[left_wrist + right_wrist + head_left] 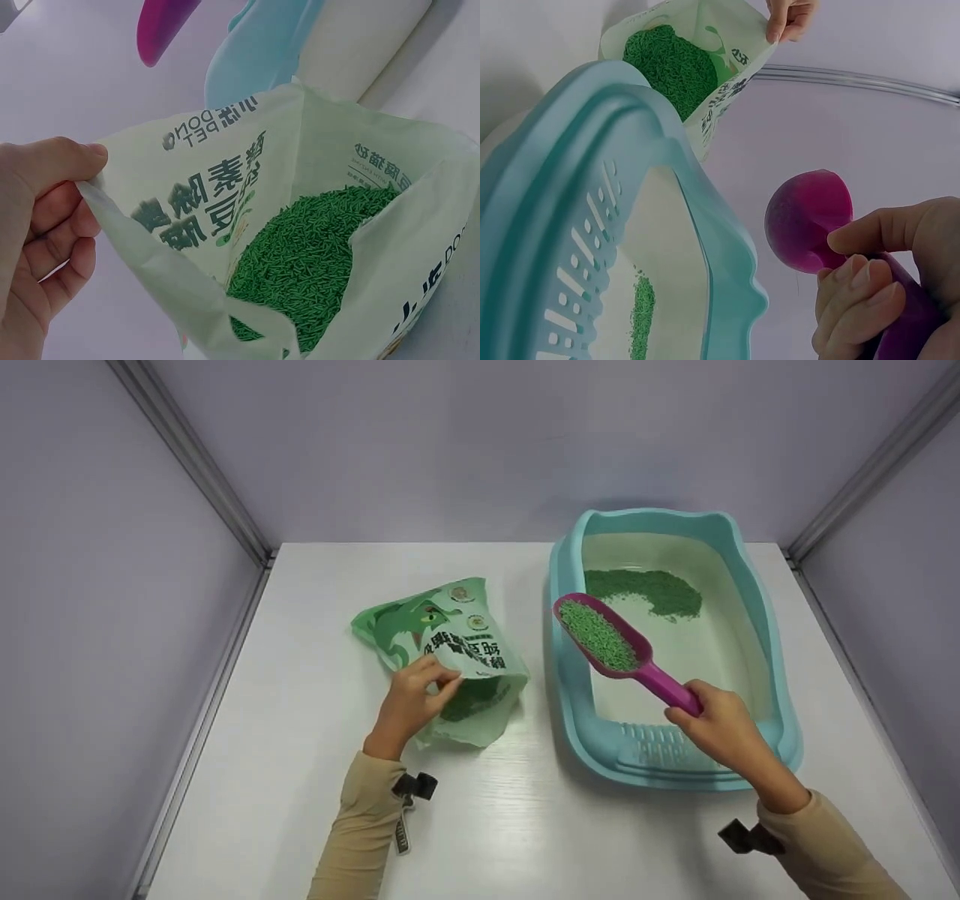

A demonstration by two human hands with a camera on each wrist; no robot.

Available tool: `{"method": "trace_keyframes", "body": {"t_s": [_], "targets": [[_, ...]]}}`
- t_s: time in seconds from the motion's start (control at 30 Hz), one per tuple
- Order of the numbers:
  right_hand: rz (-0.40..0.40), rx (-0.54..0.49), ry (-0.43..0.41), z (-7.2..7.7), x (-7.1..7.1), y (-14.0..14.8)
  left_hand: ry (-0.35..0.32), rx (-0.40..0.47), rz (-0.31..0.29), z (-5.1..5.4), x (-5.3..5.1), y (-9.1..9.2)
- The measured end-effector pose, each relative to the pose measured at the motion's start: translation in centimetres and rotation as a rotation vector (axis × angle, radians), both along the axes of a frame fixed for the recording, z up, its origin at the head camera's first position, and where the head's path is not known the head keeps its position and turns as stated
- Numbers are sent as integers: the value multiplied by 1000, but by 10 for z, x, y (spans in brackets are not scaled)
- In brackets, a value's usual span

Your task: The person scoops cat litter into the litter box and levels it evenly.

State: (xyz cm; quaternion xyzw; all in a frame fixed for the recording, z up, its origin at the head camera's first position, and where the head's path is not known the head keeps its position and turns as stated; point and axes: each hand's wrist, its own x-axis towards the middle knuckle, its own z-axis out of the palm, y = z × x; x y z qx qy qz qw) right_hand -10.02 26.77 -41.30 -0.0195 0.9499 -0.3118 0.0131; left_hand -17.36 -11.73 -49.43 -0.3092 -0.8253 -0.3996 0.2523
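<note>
A magenta scoop (661,682), its bowl heaped with green pellets (598,634), is held above the left rim of a pale blue tub (570,697) near the tabletop's right edge. A person's right hand (721,724) is clamped on the scoop's handle, fingers curled round it. Inside the tub, a darker green patch of pellets (671,594) lies toward the far end, on a pale floor. To the left, a light green printed bag (397,622) lies on the white tabletop (495,825), between the tub and the tabletop's left edge, its mouth facing the near edge. The left hand (418,697) pinches the lip of that mouth between thumb and fingers; the left wrist view shows green pellets inside. Tan sleeves (356,825) cover both forearms, and pale walls (487,450) rise beyond the tabletop's far edge and at its sides.
</note>
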Motion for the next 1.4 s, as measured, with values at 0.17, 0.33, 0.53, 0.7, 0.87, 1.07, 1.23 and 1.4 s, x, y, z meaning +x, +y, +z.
{"method": "trace_keyframes", "body": {"t_s": [0.17,0.33,0.53,0.7,0.87,1.07,1.23,1.4], "targets": [[-5,-10,-18,3,-2,3,4,4,-12,0,0,-1],[-1,-4,-20,4,-5,6,3,4,-20,1,0,-1],[-12,12,-17,5,-9,11,9,12,-25,1,0,-1],[-24,21,-10,5,-13,14,13,18,-19,1,0,0],[-29,14,-26,4,-16,17,6,20,-16,2,1,0],[-41,18,-44,2,-21,22,23,25,-18,1,0,1],[-54,28,-55,1,-26,26,24,17,-12,0,0,1],[-69,12,-92,-1,-31,31,7,21,-19,1,0,0]]}}
